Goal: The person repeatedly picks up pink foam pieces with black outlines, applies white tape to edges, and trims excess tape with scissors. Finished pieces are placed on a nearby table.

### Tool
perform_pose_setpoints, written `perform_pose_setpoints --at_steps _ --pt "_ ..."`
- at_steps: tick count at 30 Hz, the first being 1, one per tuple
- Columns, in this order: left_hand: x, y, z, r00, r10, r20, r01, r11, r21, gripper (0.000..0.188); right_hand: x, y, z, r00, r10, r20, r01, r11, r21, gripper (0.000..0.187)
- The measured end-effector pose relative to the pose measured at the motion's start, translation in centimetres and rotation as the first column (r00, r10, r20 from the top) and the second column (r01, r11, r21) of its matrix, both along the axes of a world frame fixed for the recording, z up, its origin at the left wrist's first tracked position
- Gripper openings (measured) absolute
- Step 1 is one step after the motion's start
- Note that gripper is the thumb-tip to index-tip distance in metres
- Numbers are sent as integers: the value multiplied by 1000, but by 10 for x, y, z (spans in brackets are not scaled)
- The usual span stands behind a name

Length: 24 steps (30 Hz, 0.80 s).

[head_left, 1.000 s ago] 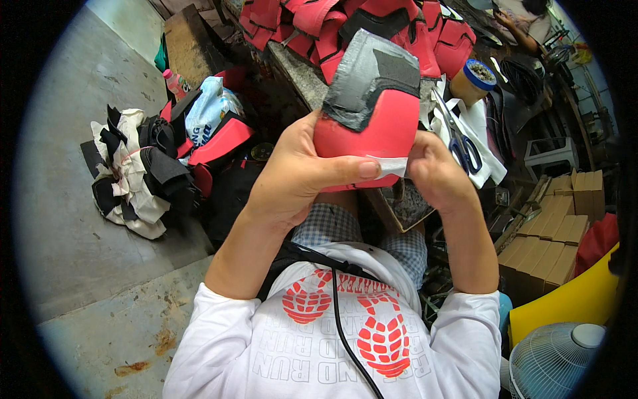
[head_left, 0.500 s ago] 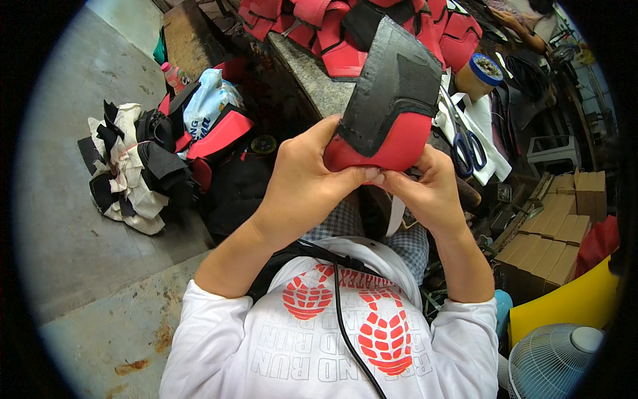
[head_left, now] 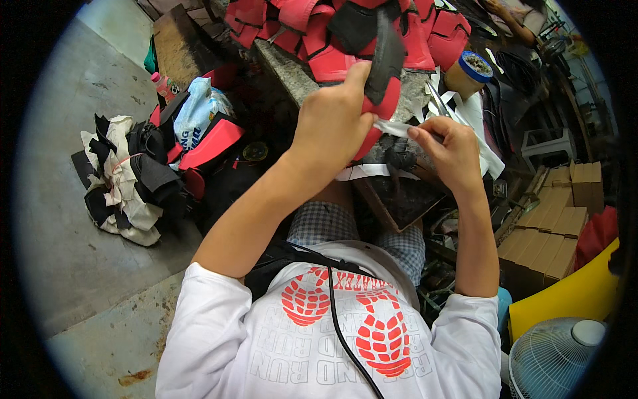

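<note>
A red and black shoe-upper piece [head_left: 387, 63] is turned edge-on above the bench corner, with its black part on top. My left hand [head_left: 332, 123] is closed around its near side, the back of the hand toward me. Between that hand and my right hand [head_left: 453, 147] runs a short white strip [head_left: 395, 128], starting at the piece's red edge. The fingers of my right hand are pinched on the strip's other end. Just beyond the right hand are the scissors [head_left: 437, 100]; their blades show, while the handles are mostly hidden behind the hand.
More red and black pieces [head_left: 332, 63] are heaped on the stone slab [head_left: 282, 66]. A blue-rimmed jar [head_left: 468, 73] stands beyond the right hand. Fabric scraps [head_left: 126, 179] lie at left. Cartons [head_left: 545, 239] and a fan [head_left: 558, 359] are at right. Another person's arm [head_left: 508, 20] shows far right.
The piece has turned from facing me to edge-on. My right hand has left it, moved right and now pulls a white strip taut; the left hand has moved up and right.
</note>
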<state>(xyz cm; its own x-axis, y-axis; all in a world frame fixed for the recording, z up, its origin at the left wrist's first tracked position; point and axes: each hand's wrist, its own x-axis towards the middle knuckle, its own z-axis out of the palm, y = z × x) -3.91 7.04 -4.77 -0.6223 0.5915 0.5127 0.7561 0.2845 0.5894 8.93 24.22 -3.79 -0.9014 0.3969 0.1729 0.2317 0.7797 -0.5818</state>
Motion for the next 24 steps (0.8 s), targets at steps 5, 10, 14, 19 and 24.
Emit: perform_pose_setpoints --at_steps 5,10,14,19,24 --pt "-41 11 -11 995 90 34 -79 964 -253 43 22 1 -5 996 35 -80 3 902 431 31" --pt "-53 4 -27 982 144 120 -87 917 -389 42 63 -3 -25 988 -26 151 -30 934 357 34" --pt "-59 -9 -35 962 86 259 -17 967 -255 69 73 5 -27 999 -38 34 22 921 390 32" --pt "-54 -8 -46 923 32 384 0 997 -82 71 74 19 6 969 -83 -234 34 978 -206 30" --pt "-49 4 -49 918 78 388 -36 993 -113 70 44 5 21 742 -170 -648 -35 956 -290 36"
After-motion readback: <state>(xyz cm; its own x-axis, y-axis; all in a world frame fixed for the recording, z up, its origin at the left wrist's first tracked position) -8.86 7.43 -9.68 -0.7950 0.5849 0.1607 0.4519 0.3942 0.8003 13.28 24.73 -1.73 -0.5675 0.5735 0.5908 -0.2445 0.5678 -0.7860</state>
